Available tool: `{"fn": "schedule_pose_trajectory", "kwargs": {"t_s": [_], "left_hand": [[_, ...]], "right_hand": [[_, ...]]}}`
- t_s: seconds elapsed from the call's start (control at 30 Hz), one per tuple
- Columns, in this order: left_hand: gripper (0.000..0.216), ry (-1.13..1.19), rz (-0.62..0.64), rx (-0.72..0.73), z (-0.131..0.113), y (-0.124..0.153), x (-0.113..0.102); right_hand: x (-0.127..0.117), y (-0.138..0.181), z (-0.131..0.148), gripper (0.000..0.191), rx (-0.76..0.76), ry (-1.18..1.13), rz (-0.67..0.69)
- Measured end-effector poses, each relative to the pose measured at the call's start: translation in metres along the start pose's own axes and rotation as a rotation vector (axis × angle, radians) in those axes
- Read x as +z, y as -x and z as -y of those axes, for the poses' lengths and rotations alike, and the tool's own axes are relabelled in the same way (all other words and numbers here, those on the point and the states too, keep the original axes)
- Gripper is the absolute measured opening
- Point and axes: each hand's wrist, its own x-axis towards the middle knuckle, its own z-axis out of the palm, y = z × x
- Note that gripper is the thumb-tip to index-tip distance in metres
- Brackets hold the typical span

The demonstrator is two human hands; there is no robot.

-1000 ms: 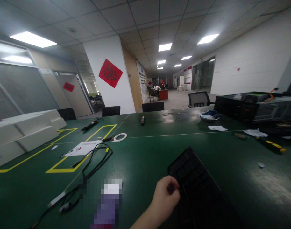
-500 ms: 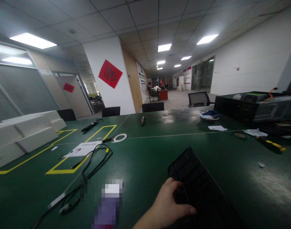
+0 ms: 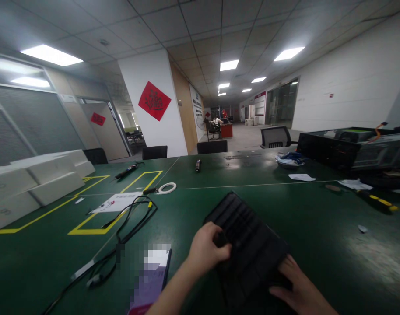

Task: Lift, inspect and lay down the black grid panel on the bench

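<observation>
Keyboard (image 3: 246, 236), black, lies slantwise on the green worktop (image 3: 318, 210) right in front at 6 o'clock, with its far corner pointing to about 11. Left hand (image 3: 206, 251) has its fingers curled over the 9 o'clock edge and is properly gripping it. Right hand (image 3: 298, 288) rests fairly flat on the near corner at 4 o'clock. Can't tell if it's clamping or just pressing. My take: get the right fingers around the edge too so both sides share the weight, hold it level, and mind the black cable (image 3: 134, 218) looping off at 9 o'clock.
</observation>
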Motion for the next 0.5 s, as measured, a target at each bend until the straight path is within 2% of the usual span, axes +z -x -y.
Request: {"fn": "schedule_pose_trajectory", "kwargs": {"t_s": [0.1,0.2,0.33,0.5], "left_hand": [[0.03,-0.298,-0.028,-0.338,0.043,-0.023,-0.035],[0.039,-0.411,-0.054,-0.525,0.084,-0.038,-0.057],[0.04,-0.465,-0.061,-0.631,0.116,-0.042,-0.058],[0.041,-0.469,-0.083,-0.603,0.128,-0.045,-0.051]], "right_hand": [[-0.001,-0.005,0.001,0.049,0.08,-0.054,0.1],[-0.002,-0.005,0.007,0.052,0.165,-0.107,0.15],[-0.003,-0.004,0.009,0.053,0.152,-0.071,0.157],[-0.003,-0.005,0.001,0.054,0.144,-0.058,0.189]]}}
